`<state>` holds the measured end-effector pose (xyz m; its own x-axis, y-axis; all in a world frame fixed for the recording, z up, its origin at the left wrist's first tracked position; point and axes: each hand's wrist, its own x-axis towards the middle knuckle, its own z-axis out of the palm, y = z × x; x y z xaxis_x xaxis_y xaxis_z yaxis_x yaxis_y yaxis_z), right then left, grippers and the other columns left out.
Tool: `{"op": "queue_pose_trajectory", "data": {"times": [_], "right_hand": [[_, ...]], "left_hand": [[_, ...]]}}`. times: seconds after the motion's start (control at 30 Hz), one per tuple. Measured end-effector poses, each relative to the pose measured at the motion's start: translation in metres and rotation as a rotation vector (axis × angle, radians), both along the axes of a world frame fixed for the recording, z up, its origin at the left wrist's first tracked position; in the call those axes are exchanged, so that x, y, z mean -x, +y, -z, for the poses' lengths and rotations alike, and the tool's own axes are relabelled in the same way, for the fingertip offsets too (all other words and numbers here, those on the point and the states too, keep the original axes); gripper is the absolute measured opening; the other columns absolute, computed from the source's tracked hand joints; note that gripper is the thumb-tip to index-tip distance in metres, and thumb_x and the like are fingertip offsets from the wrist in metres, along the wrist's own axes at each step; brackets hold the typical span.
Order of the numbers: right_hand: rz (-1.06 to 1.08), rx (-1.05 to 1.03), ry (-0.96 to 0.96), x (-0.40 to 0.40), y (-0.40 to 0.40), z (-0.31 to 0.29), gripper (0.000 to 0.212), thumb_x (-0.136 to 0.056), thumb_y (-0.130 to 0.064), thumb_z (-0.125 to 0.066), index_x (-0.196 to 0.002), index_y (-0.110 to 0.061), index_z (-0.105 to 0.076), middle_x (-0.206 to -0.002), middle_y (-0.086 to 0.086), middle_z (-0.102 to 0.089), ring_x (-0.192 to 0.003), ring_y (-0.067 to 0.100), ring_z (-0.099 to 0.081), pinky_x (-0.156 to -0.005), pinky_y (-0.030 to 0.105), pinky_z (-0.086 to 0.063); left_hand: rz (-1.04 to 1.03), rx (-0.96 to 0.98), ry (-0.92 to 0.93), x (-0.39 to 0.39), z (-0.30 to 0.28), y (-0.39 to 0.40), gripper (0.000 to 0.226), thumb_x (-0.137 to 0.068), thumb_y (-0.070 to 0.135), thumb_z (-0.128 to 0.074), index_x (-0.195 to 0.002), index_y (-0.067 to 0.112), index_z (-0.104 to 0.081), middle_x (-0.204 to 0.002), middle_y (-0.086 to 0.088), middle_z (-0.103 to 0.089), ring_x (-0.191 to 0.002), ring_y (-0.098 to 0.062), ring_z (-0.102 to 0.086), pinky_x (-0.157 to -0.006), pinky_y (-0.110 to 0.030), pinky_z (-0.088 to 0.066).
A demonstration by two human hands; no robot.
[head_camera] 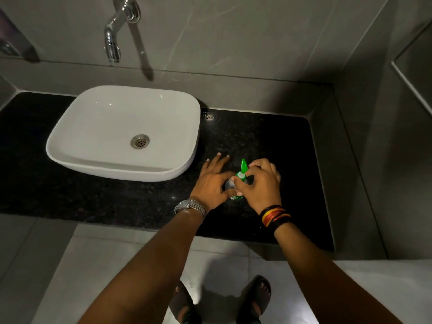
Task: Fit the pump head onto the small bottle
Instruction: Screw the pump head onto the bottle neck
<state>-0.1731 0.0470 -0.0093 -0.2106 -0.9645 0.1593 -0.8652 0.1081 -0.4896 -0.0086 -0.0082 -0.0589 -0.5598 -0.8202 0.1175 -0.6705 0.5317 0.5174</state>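
Small bottle stands on dark surface between both hands, left hand gripping its side (two fingers splayed flat), right hand pinched on green pump head sitting at bottle neck; white basin well left of left hand

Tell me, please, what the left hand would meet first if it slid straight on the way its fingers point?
Probably nothing: the left hand points up and away over bare black counter, to the right of the basin. Beyond that lies the grey ledge at the wall, though depth is unclear.
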Motion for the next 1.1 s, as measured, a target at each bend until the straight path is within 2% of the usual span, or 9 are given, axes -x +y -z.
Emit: {"op": "queue_pose_trajectory", "data": {"times": [0.13, 0.27, 0.37, 0.47, 0.63, 0.73, 0.83, 1.0, 1.1], "right_hand": [[-0.093, -0.029, 0.053, 0.005, -0.002, -0.001, 0.03, -0.074, -0.044, -0.075, -0.089, -0.019, -0.073, -0.113, -0.005, -0.056, -0.111, 0.021, -0.051, -0.103, 0.053, -0.041], [0.083, -0.057, 0.179, -0.008, -0.001, -0.004, 0.041, -0.069, -0.062, -0.072, -0.077, -0.022, -0.068, -0.106, -0.004, -0.058, -0.111, 0.023, -0.052, -0.109, 0.059, -0.032], [0.104, -0.088, 0.042, -0.005, 0.003, 0.0, 0.055, -0.062, -0.074, -0.07, -0.089, -0.025, -0.069, -0.124, -0.002, -0.053, -0.12, 0.023, -0.047, -0.108, 0.052, -0.037], [-0.034, -0.014, -0.295, 0.007, 0.008, 0.005, 0.043, -0.071, -0.047, -0.081, -0.105, -0.022, -0.071, -0.138, -0.001, -0.049, -0.127, 0.021, -0.045, -0.105, 0.045, -0.044], [0.052, 0.03, -0.238, 0.004, 0.002, 0.005, 0.036, -0.064, -0.045, -0.085, -0.079, -0.02, -0.064, -0.109, -0.002, -0.06, -0.107, 0.02, -0.054, -0.091, 0.04, -0.05], [0.013, -0.011, -0.317, 0.004, 0.001, 0.005, 0.042, -0.066, -0.046, -0.085, -0.095, -0.02, -0.07, -0.119, 0.0, -0.055, -0.114, 0.015, -0.051, -0.097, 0.031, -0.046], [-0.071, -0.004, -0.435, 0.006, 0.005, 0.005, 0.032, -0.071, -0.031, -0.086, -0.098, -0.019, -0.074, -0.119, -0.001, -0.058, -0.115, 0.015, -0.056, -0.102, 0.037, -0.049], [0.083, -0.044, -0.33, 0.001, -0.006, 0.006, 0.054, -0.058, -0.063, -0.077, -0.084, -0.017, -0.066, -0.097, -0.004, -0.055, -0.096, 0.019, -0.059, -0.083, 0.037, -0.054], [-0.014, -0.047, -0.409, 0.003, 0.002, 0.011, 0.049, -0.066, -0.043, -0.086, -0.103, -0.016, -0.071, -0.118, 0.0, -0.057, -0.112, 0.019, -0.057, -0.097, 0.029, -0.048]], "left_hand": [[-0.001, 0.028, -0.009, 0.0, 0.002, 0.001, 0.068, -0.08, 0.07, -0.049, -0.127, 0.025, -0.069, -0.165, -0.011, -0.033, -0.156, -0.034, -0.014, -0.126, -0.057, -0.006], [-0.009, 0.025, -0.03, 0.0, 0.001, 0.001, 0.065, -0.079, 0.069, -0.05, -0.124, 0.027, -0.07, -0.165, -0.009, -0.032, -0.157, -0.032, -0.011, -0.125, -0.059, -0.004], [-0.015, 0.014, -0.033, 0.001, -0.001, 0.003, 0.059, -0.08, 0.064, -0.053, -0.124, 0.028, -0.07, -0.165, -0.008, -0.033, -0.157, -0.032, -0.011, -0.125, -0.06, -0.004], [-0.018, 0.019, -0.031, 0.0, 0.001, 0.003, 0.064, -0.082, 0.068, -0.052, -0.128, 0.027, -0.069, -0.164, -0.008, -0.035, -0.157, -0.032, -0.012, -0.125, -0.059, -0.002], [-0.013, 0.019, -0.034, 0.0, 0.003, 0.001, 0.063, -0.081, 0.069, -0.062, -0.126, 0.026, -0.07, -0.162, -0.008, -0.038, -0.157, -0.033, -0.012, -0.125, -0.058, 0.0], [-0.021, 0.019, -0.032, 0.0, 0.003, 0.001, 0.065, -0.081, 0.072, -0.058, -0.125, 0.026, -0.07, -0.161, -0.008, -0.04, -0.157, -0.032, -0.012, -0.125, -0.057, 0.0], [-0.023, 0.02, -0.036, 0.001, 0.002, 0.003, 0.071, -0.081, 0.077, -0.051, -0.129, 0.027, -0.068, -0.16, -0.008, -0.041, -0.157, -0.031, -0.012, -0.125, -0.055, 0.0], [-0.028, 0.001, -0.033, 0.001, -0.001, 0.003, 0.061, -0.082, 0.065, -0.065, -0.126, 0.024, -0.07, -0.159, -0.009, -0.043, -0.156, -0.033, -0.014, -0.126, -0.057, -0.002], [-0.027, 0.016, -0.032, 0.002, -0.001, 0.003, 0.057, -0.082, 0.059, -0.063, -0.127, 0.024, -0.069, -0.157, -0.009, -0.046, -0.156, -0.034, -0.017, -0.125, -0.059, -0.004]]}}
